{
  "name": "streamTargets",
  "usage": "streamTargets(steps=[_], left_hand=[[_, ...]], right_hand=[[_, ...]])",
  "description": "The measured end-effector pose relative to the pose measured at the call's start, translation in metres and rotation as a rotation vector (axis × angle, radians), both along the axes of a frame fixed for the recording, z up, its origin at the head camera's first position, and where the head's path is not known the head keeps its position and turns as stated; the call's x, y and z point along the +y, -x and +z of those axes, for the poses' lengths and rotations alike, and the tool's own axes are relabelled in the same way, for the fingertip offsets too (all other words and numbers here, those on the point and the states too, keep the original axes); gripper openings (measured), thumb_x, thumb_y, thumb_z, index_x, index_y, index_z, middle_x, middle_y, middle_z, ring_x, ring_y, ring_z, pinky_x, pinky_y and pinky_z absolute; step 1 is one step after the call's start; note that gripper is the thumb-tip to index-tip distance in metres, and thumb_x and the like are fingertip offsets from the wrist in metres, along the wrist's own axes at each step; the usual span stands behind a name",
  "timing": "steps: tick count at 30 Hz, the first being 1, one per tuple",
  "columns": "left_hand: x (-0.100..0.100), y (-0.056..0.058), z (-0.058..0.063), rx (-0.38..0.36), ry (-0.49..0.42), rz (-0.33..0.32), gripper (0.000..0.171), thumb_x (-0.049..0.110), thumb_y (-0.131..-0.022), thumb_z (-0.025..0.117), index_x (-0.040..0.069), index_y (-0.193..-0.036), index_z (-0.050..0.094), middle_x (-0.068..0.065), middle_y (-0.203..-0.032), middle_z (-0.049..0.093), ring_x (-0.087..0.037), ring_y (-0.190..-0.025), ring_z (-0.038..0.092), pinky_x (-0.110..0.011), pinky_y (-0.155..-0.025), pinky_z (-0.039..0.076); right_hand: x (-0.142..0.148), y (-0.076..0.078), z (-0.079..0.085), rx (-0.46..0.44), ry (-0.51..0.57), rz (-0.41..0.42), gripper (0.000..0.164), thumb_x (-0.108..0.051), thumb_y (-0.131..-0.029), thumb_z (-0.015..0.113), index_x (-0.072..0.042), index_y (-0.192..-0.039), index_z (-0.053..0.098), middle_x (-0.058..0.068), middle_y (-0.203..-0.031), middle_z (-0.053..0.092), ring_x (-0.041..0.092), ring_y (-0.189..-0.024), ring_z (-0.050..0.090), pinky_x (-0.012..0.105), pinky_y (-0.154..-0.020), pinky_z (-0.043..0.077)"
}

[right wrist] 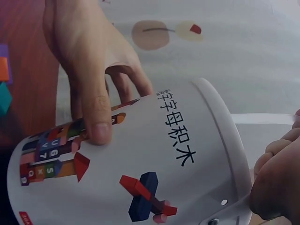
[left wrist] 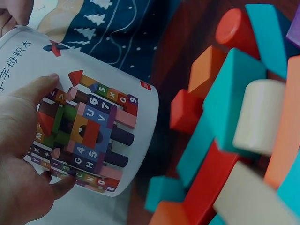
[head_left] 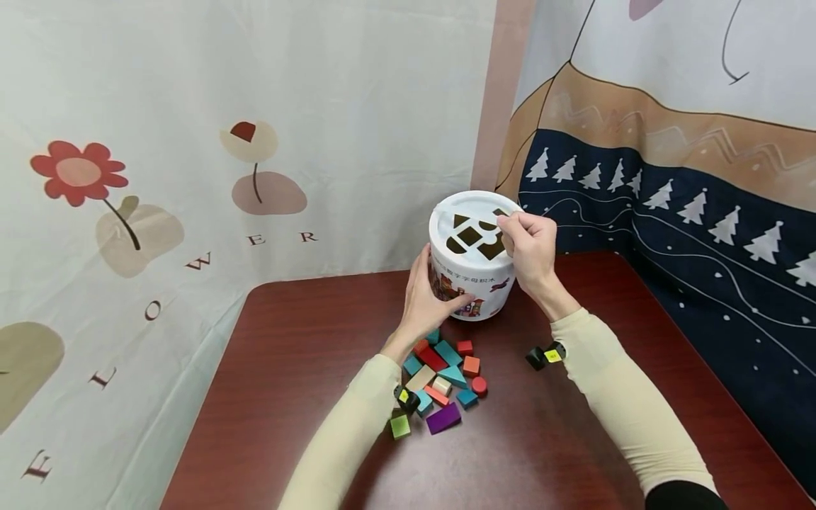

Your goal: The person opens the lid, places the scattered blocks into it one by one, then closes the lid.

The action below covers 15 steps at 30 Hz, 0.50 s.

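Observation:
A white bucket printed with toy buildings and Chinese characters is at the back of the table. Its pale lid has several cut-out shapes. My left hand holds the bucket's side, thumb across the printed front and the other fingers round the left. Above the lid's right edge, my right hand is curled round the bucket's white strap handle, which stretches from the rim to the fist in the right wrist view. Near my left wrist lies a loose pile of coloured blocks, including a cream cylinder and a red cylinder.
A purple block and a green cube lie at the pile's near side. The dark red-brown table ends at the back against a white flower-print curtain. A navy tree-print cloth hangs along the right.

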State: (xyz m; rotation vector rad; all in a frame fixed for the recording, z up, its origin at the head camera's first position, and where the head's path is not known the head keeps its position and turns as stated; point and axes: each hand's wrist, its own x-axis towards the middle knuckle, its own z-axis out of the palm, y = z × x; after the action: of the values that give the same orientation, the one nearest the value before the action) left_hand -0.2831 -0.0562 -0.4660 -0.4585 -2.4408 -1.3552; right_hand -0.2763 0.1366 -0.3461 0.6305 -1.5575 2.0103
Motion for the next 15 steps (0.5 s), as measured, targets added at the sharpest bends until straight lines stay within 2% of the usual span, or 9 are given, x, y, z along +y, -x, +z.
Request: streamTargets(steps=[9,15], left_hand=[[-0.039,-0.007,0.018,0.129,0.02,0.069,0.126,0.057,-0.066,0.087,0.03,-0.166,0.015,0.006,-0.164,0.026,-0.01,-0.141,0.032,-0.047,-0.11,0.04],[-0.074,-0.018,0.028,0.226,0.03,0.12,0.131,0.055,-0.062,0.091,0.025,-0.166,0.018,0.004,-0.163,0.028,-0.011,-0.143,0.03,-0.051,-0.111,0.037]], right_hand=[[-0.028,-0.005,0.01,0.157,0.062,0.129,0.047,0.009,-0.09,0.052,0.01,-0.051,0.026,-0.002,-0.047,0.026,0.013,-0.041,0.019,0.028,-0.041,0.009],[-0.053,-0.008,0.016,0.198,0.107,0.253,0.044,0.009,-0.09,0.05,0.007,-0.053,0.026,0.0,-0.048,0.023,0.012,-0.04,0.017,0.028,-0.04,0.009]])
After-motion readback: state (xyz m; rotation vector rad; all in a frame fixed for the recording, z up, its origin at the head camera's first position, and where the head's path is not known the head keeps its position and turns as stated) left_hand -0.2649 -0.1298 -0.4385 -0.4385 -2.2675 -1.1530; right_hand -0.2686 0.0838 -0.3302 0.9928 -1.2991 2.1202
